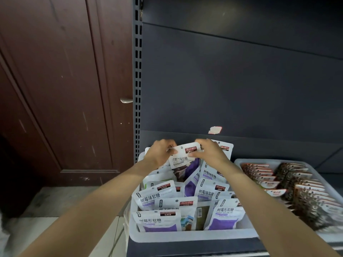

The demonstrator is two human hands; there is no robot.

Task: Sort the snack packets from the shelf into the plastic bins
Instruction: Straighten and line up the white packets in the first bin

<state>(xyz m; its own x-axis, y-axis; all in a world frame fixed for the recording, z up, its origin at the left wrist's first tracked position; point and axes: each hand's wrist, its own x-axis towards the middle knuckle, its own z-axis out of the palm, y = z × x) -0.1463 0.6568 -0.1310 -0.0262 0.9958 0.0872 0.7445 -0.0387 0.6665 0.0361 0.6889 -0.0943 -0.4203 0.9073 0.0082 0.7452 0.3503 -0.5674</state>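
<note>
A white snack packet [182, 160] with a dark red label stands upright at the back of the left white plastic bin [193, 236]. My left hand [161, 154] pinches its top left corner. My right hand [209, 152] grips its top right corner. Several white and purple snack packets [157, 197] fill that bin, standing in loose rows. Both forearms reach over the packets from the near side.
A second white bin [241, 161] on the right holds rows of brown and dark packets [297, 186]. Both bins sit on a dark grey shelf [204, 247] with a dark back panel [241, 80]. A brown wooden door [65, 89] stands to the left.
</note>
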